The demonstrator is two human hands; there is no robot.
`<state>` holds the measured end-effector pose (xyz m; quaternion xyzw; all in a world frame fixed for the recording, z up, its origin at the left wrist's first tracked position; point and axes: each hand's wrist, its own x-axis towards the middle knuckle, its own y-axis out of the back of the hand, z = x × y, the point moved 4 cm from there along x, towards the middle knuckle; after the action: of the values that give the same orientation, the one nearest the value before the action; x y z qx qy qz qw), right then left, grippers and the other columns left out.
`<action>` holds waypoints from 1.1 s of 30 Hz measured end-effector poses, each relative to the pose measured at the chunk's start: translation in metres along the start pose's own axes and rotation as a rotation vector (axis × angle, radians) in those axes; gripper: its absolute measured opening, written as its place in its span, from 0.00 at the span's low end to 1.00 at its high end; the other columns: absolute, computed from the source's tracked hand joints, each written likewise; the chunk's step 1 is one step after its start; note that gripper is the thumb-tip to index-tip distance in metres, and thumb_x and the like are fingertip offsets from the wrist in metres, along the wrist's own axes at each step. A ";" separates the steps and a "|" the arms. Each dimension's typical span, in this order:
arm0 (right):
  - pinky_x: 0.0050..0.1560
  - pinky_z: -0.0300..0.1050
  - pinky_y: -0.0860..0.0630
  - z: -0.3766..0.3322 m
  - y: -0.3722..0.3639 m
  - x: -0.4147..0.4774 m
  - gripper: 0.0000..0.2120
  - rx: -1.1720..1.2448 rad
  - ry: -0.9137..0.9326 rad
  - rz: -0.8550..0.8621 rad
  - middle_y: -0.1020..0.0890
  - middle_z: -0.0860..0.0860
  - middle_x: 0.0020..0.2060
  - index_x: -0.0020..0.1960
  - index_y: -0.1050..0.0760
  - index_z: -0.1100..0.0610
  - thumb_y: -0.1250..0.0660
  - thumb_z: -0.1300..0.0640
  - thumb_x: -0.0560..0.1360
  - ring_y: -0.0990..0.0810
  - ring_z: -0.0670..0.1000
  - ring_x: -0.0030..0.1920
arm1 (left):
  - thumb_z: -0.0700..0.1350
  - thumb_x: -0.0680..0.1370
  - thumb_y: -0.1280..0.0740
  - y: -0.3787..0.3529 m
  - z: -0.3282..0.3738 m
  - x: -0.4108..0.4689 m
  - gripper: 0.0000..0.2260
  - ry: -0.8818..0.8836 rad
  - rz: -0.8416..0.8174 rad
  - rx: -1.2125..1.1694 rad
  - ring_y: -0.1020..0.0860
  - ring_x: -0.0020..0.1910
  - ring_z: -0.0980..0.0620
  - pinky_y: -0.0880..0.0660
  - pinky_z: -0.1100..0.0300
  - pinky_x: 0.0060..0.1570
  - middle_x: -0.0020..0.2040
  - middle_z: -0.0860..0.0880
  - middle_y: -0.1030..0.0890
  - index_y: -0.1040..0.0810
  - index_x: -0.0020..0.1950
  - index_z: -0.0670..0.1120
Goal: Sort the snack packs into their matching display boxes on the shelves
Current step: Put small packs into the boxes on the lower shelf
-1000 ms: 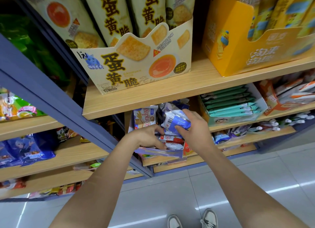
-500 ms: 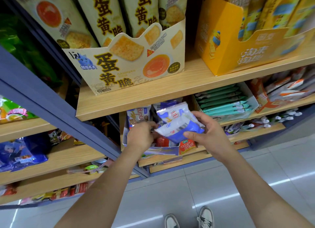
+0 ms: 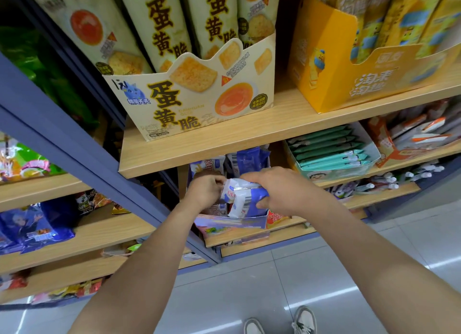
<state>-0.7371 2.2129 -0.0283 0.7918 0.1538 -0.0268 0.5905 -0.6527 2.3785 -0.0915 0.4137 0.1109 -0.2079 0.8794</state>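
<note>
Your right hand [image 3: 282, 191] grips the blue-white pack [image 3: 239, 196], left hand [image 3: 204, 192] pinches its corner; next, press it into the display box [image 3: 232, 222]

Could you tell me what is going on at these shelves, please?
A person is sorting snacks at a store shelf. The right hand grips a bunch of blue-and-white packs, and the left hand holds their other end. The packs are at the mouth of a blue box on a lower shelf, partly inside it. Similar blue packs stand further back in that box.
</note>
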 end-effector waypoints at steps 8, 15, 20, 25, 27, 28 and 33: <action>0.50 0.52 0.20 0.007 -0.023 -0.009 0.39 0.122 -0.076 0.173 0.34 0.51 0.65 0.73 0.42 0.42 0.23 0.55 0.70 0.21 0.56 0.52 | 0.57 0.77 0.36 0.006 0.024 -0.036 0.14 -0.210 -0.239 -0.283 0.23 0.58 0.61 0.27 0.65 0.58 0.59 0.58 0.21 0.21 0.61 0.57; 0.43 0.52 0.21 0.012 -0.033 -0.022 0.13 0.202 0.014 0.453 0.29 0.51 0.56 0.50 0.24 0.52 0.23 0.55 0.70 0.23 0.53 0.50 | 0.47 0.79 0.33 0.000 0.012 -0.045 0.09 -0.272 -0.089 -0.435 0.20 0.52 0.62 0.25 0.67 0.54 0.52 0.57 0.17 0.20 0.58 0.56; 0.46 0.56 0.22 0.003 -0.048 -0.031 0.09 -0.036 -0.063 0.551 0.21 0.57 0.55 0.36 0.18 0.54 0.18 0.57 0.62 0.28 0.59 0.61 | 0.46 0.82 0.37 -0.009 0.001 -0.049 0.10 -0.093 0.099 -0.699 0.19 0.54 0.52 0.20 0.56 0.55 0.53 0.48 0.16 0.19 0.60 0.50; 0.49 0.55 0.27 -0.001 -0.052 -0.032 0.05 -0.073 -0.114 0.579 0.21 0.52 0.56 0.40 0.16 0.52 0.27 0.52 0.72 0.27 0.57 0.62 | 0.51 0.81 0.37 -0.008 0.004 -0.068 0.15 -0.225 0.368 -0.480 0.22 0.59 0.49 0.21 0.56 0.53 0.58 0.45 0.17 0.20 0.65 0.48; 0.50 0.53 0.27 -0.006 -0.057 -0.031 0.13 -0.067 -0.068 0.560 0.20 0.48 0.53 0.49 0.18 0.51 0.40 0.49 0.78 0.24 0.53 0.58 | 0.50 0.82 0.38 -0.004 0.010 -0.084 0.14 -0.325 0.500 -0.350 0.22 0.59 0.56 0.24 0.67 0.50 0.59 0.51 0.18 0.20 0.65 0.48; 0.51 0.53 0.28 -0.007 -0.061 -0.030 0.17 -0.085 -0.048 0.511 0.19 0.46 0.52 0.53 0.19 0.50 0.45 0.46 0.78 0.23 0.51 0.56 | 0.50 0.82 0.38 -0.001 0.012 -0.090 0.14 -0.376 0.550 -0.294 0.23 0.60 0.63 0.27 0.72 0.52 0.59 0.55 0.18 0.20 0.64 0.48; 0.65 0.59 0.40 -0.002 -0.061 -0.024 0.22 -0.083 -0.078 0.257 0.20 0.42 0.62 0.65 0.27 0.45 0.52 0.40 0.80 0.30 0.46 0.68 | 0.51 0.82 0.40 0.010 0.007 -0.117 0.14 -0.379 0.658 -0.289 0.23 0.62 0.59 0.24 0.58 0.60 0.59 0.59 0.20 0.20 0.64 0.50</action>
<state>-0.7776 2.2254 -0.0790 0.7782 0.0291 0.0250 0.6268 -0.7518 2.4105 -0.0378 0.2536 -0.1633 0.0299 0.9530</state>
